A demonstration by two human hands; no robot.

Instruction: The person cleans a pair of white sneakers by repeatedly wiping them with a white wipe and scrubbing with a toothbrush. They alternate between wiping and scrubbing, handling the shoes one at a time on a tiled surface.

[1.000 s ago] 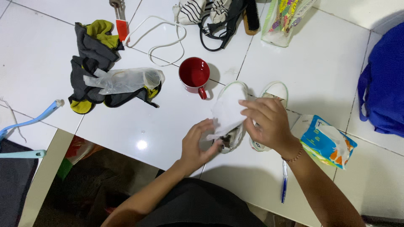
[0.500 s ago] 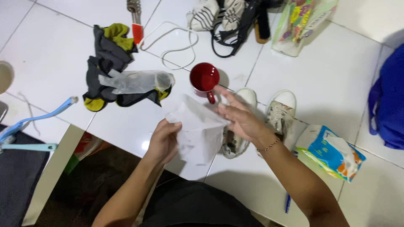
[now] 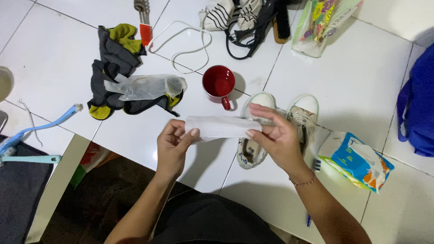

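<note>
Both my hands hold a white tissue sheet [image 3: 221, 126], folded into a long strip and stretched level between them. My left hand [image 3: 174, 147] pinches its left end, my right hand [image 3: 275, 138] its right end. Under the strip and my right hand stands a pair of white sneakers [image 3: 304, 113] on the white tiled floor. A red mug [image 3: 219, 82] sits just beyond the strip, its handle toward me. A blue and white tissue pack [image 3: 357, 160] lies right of my right wrist.
Grey and yellow cloths with a clear plastic bag [image 3: 144, 86] lie at the left. A white cable [image 3: 181, 43], striped socks [image 3: 226, 13], black straps and a colourful clear pouch [image 3: 323, 25] lie at the back. A blue bag [image 3: 418, 108] is at the right; a blue toothbrush [image 3: 40, 126] at the left.
The tissue was crumpled over the sneakers, then spread wide between my hands; now it is folded into a narrow strip held level. My hands have moved apart and slightly left.
</note>
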